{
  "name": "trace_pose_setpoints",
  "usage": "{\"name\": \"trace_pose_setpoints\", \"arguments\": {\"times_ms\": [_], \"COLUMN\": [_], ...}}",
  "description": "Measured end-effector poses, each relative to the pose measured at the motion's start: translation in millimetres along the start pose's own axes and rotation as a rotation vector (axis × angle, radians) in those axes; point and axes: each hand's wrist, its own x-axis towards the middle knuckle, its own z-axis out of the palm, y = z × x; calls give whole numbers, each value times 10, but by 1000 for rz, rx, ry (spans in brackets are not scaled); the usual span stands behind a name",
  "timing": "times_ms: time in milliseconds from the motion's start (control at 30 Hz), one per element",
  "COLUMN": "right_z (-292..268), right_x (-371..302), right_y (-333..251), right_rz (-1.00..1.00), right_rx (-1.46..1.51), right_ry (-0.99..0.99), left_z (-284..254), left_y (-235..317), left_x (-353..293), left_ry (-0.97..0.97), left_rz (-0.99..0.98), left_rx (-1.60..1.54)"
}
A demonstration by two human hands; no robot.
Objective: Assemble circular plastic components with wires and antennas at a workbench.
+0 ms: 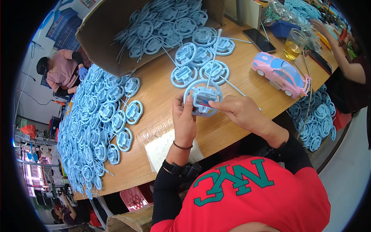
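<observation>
My left hand (183, 116) is closed round the left rim of a light-blue toy steering wheel (210, 112), its thumb on the front of the rim. The wheel's underside faces up, showing a recessed compartment and a thin pale rod rising from it. My right hand (244, 112) has its index finger laid on that compartment, the other fingers curled in. Something small, dark and red shows at the fingertip; its kind is unclear. Just beyond lie several more steering wheels (184, 75) with thin rods. To the right stands a pink toy car (280, 73) with blue windows.
A large heap of blue wheels (87, 131) covers the table's left side. A cardboard box (96, 46) on its side spills more. A phone (259, 40), a cup of yellow liquid (294, 44) and a blue tray (285, 29) stand back right. Other people work at left and right.
</observation>
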Motion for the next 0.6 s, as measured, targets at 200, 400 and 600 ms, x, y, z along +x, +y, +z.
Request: {"name": "trace_pose_setpoints", "arguments": {"times_ms": [200,400,600], "right_z": [57,-23,-60], "right_x": [-24,-34,-39], "right_y": [12,51,11], "right_rz": [22,16,3], "right_rx": [77,23,39], "right_ry": [26,23,-6], "left_z": [-57,0,-25], "left_y": [-32,33,25], "left_x": [14,23,37], "left_ry": [-7,-176,-187], "left_rz": [-44,-259,-306], "left_rx": [-69,-69,-9]}}
